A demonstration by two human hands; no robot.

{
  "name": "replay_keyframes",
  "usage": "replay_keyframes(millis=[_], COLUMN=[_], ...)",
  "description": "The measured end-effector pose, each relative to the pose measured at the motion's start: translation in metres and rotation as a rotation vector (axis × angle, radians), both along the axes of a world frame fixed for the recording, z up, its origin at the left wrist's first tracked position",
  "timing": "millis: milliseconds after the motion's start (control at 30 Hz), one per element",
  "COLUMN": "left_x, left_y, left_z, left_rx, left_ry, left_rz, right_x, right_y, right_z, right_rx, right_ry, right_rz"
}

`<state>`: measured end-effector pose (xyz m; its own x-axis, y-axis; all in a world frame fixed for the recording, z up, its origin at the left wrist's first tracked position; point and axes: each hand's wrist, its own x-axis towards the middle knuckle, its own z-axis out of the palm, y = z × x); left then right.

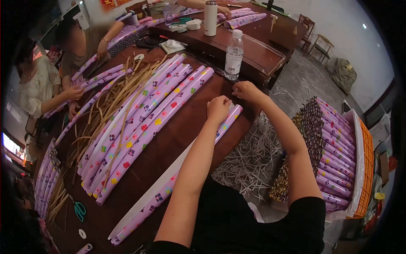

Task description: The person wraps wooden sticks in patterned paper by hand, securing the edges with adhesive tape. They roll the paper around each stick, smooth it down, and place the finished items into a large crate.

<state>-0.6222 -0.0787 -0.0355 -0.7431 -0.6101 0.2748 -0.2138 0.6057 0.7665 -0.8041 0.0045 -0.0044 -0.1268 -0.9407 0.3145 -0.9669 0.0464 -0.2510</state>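
Note:
A roll of lilac gift-patterned wrapping paper (pixel 148 210) lies diagonally across the dark table before me, with a white strip of its reverse side showing along it. My left hand (pixel 218 109) is closed over the roll near its far end, fingers curled against the paper. Just beyond that end, my right hand (pixel 247 92) is raised with its fingers pinched together; anything between them is too small to make out. My left forearm hides part of the roll. Several finished-looking rolls (pixel 148 122) lie side by side to the left.
A water bottle (pixel 234 57) stands close beyond my right hand, and a white flask (pixel 210 19) farther back. Brown strips (pixel 95 118) and teal scissors (pixel 79 211) lie left. An orange crate (pixel 364 169) of rolls and shredded strips (pixel 251 156) are at right. People work across the table.

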Motion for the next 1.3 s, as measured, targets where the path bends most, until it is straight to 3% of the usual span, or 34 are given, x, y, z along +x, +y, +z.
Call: replay_keyframes(millis=[267, 433, 500, 567, 600, 633, 667, 767, 867, 1000, 1067, 1133, 1233, 1300], left_x=[0.000, -0.002, 0.000, 0.001, 0.003, 0.004, -0.005, -0.021, -0.017, -0.016, -0.011, -0.004, -0.001, 0.004], left_y=[0.002, 0.002, 0.002, 0.001, 0.003, 0.004, -0.001, -0.015, -0.019, -0.027, -0.025, -0.020, 0.006, 0.026], left_z=[-0.005, -0.011, -0.011, -0.005, -0.003, 0.000, -0.006, -0.017, -0.016, -0.015, -0.005, 0.010, 0.042, 0.065], left_rx=[-0.014, 0.037, 0.000, 0.020, 0.043, 0.064, 0.319, 0.403, 0.481, 0.659, 0.612, 0.380, 0.502, 0.445], left_ry=[0.038, 0.134, 0.192, 0.120, 0.146, 0.169, 0.235, 0.404, 0.455, 0.640, 0.667, 0.778, 0.990, 0.883], left_rz=[0.018, 0.005, 0.038, 0.037, 0.059, 0.075, 0.079, 0.144, 0.119, 0.118, 0.150, 0.316, 0.264, 0.200], right_x=[-0.001, -0.005, 0.000, 0.055, 0.066, 0.077, 0.088, 0.132, 0.139, 0.133, 0.133, 0.136, 0.137, 0.125], right_y=[-0.005, -0.003, 0.003, 0.011, 0.019, 0.028, 0.035, 0.041, 0.043, 0.047, 0.047, 0.050, 0.054, 0.052], right_z=[-0.007, -0.006, -0.003, 0.026, 0.027, 0.023, 0.019, 0.022, 0.031, 0.019, 0.020, 0.021, 0.022, 0.004], right_rx=[-0.160, -0.070, -0.075, -0.514, -0.434, -0.426, -0.417, -0.306, -0.238, -0.123, -0.116, -0.111, -0.185, -0.230], right_ry=[-0.130, -0.061, -0.024, 0.369, 0.397, 0.413, 0.428, 0.415, 0.296, 0.345, 0.382, 0.416, 0.462, 0.412], right_rz=[0.018, 0.034, -0.093, -0.039, -0.055, 0.061, 0.171, 0.518, 0.547, 0.570, 0.577, 0.580, 0.557, 0.585])
